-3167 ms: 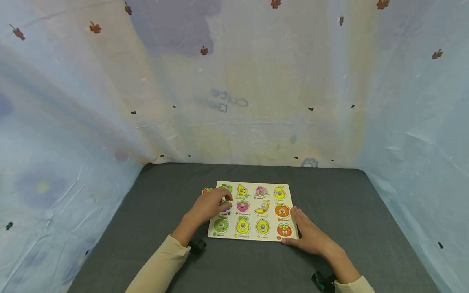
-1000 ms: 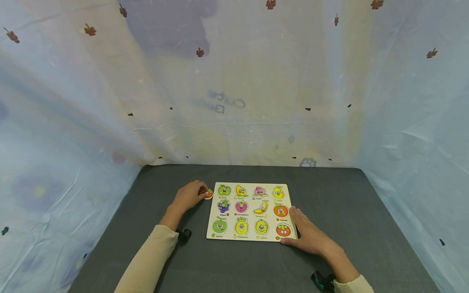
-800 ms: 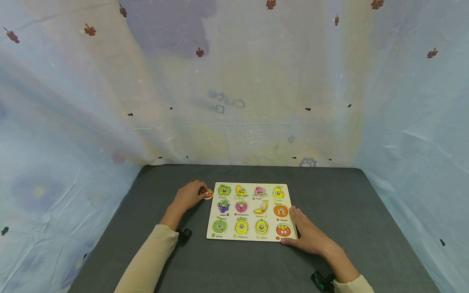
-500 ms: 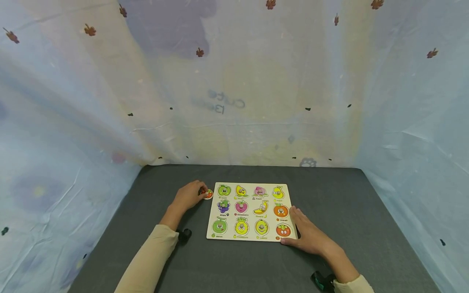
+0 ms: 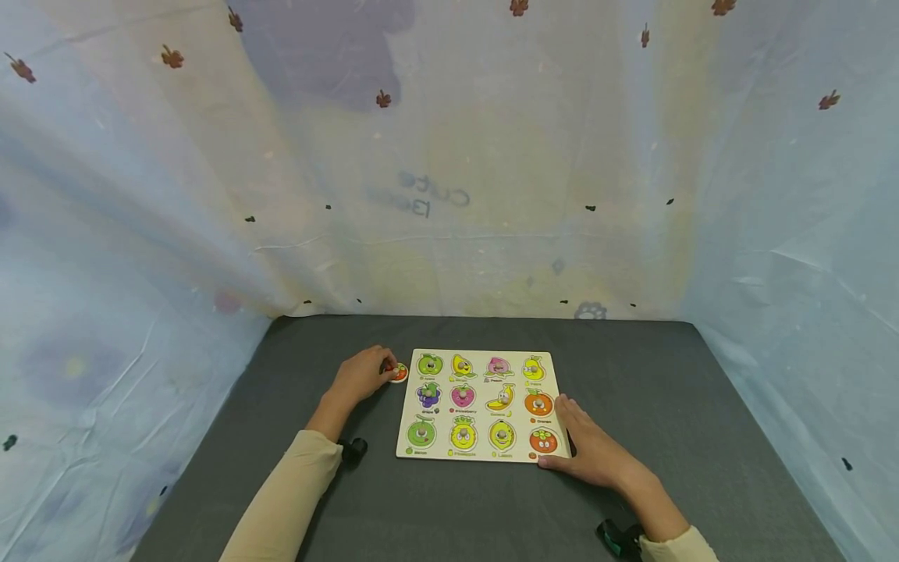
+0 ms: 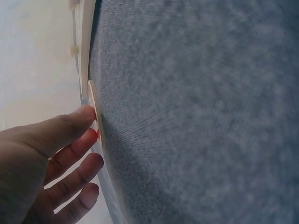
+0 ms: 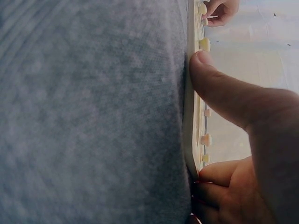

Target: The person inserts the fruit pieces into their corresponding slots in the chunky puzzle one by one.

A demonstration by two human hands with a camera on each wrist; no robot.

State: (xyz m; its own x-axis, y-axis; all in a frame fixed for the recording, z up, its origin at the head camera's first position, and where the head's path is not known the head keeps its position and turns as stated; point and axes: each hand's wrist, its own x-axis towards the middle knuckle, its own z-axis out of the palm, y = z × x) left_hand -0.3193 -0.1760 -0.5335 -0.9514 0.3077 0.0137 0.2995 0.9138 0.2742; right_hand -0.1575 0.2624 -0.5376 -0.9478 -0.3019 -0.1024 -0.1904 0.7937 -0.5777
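My left hand (image 5: 360, 376) pinches a small, round red puzzle piece (image 5: 401, 374) just off the left edge of a pale wooden fruit puzzle board (image 5: 482, 434). In the left wrist view, the thumb and a fingertip meet at the face of this thin piece (image 6: 92, 90), which lies low over the cloth. The board carries several knobbed fruit pieces, such as green apple (image 5: 430, 364), purple grapes (image 5: 428, 396) and orange (image 5: 538, 404). At its front right corner my right hand (image 5: 597, 453) rests, fingers along the right side and thumb on the near edge.
Dark grey cloth (image 5: 449, 507) covers the table under the board. A pale printed curtain (image 5: 492, 156) hangs behind and on both sides. Black straps with small devices sit at both wrists.
Since the oldest frame, my left hand has moved left from over the board to the red piece beside it and pinches it. Over the last second, both hands stay nearly still.
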